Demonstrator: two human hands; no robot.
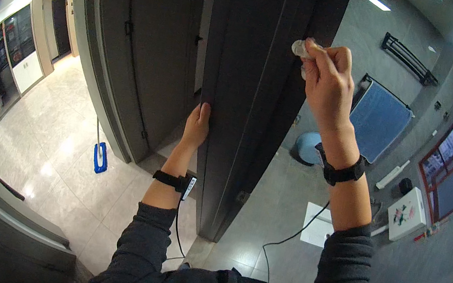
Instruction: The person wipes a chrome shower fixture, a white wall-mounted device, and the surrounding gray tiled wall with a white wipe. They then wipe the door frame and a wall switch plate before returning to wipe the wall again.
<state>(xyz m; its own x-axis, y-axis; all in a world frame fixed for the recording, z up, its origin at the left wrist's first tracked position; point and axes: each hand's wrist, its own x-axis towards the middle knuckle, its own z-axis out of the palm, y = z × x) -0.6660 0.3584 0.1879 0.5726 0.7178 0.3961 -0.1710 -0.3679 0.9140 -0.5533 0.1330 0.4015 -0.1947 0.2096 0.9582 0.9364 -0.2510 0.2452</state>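
Note:
A dark door frame (247, 85) rises upright in front of me. My left hand (198, 126) grips its left edge at mid height; the thumb shows, while the other fingers are hidden round the edge. Higher up on the right side, my right hand (330, 84) is closed, pinching a crumpled whitish, partly see-through wad (300, 49) against or very close to the dark surface. Whether the wad is tissue, cloth or plastic I cannot tell. Both wrists wear black straps with cables.
Left of the frame stands a dark door (159, 42), beyond it a blue flat mop (100, 158) on a pale tiled floor. On the right are a blue basin (308, 147), a blue panel (381, 121), a wall rack (408, 59), a white box (406, 214) and a window (452, 159).

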